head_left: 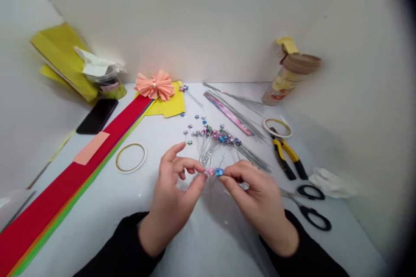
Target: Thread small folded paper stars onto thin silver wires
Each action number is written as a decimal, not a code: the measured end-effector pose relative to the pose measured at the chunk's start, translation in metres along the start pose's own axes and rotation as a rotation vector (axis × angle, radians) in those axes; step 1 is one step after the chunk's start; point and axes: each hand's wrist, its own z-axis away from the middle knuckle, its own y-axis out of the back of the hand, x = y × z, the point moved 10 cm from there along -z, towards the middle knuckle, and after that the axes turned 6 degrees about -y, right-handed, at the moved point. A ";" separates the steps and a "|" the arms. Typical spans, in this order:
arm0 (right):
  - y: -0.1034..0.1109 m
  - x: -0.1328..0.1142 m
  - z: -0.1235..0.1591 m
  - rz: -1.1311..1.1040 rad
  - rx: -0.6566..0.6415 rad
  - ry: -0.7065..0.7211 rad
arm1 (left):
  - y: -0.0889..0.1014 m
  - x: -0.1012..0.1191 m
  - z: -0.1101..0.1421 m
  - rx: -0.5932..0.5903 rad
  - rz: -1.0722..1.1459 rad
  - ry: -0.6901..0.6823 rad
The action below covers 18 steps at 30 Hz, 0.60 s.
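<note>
Over the white bench (107,207), left hand (172,199) pinched almost shut on a tiny pink paper star (211,171), right hand (256,201) pinched on a tiny blue paper star (219,172), both just before a bundle of star-tipped silver wires (211,147).

The right hand (256,201) hides the end of the thin wire (212,180) it pinches. The tiny paper stars (211,135) are too small to see well. The red paper strips (48,207) run off the bottom edge, and the bottle's label (286,84) is blurry.
</note>
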 end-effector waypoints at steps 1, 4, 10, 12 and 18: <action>0.000 0.000 0.000 -0.001 -0.003 -0.003 | 0.001 0.002 0.000 0.003 -0.026 -0.027; -0.002 0.002 0.000 0.000 -0.016 -0.014 | 0.002 0.009 0.000 0.006 -0.092 -0.104; 0.000 0.004 -0.001 0.004 0.016 -0.013 | 0.000 -0.012 0.000 -0.002 0.083 0.124; 0.001 0.007 -0.002 -0.001 0.023 -0.033 | -0.005 -0.029 0.005 -0.007 0.227 0.312; 0.001 0.011 -0.002 -0.011 0.019 -0.074 | -0.003 -0.041 0.010 0.048 0.300 0.449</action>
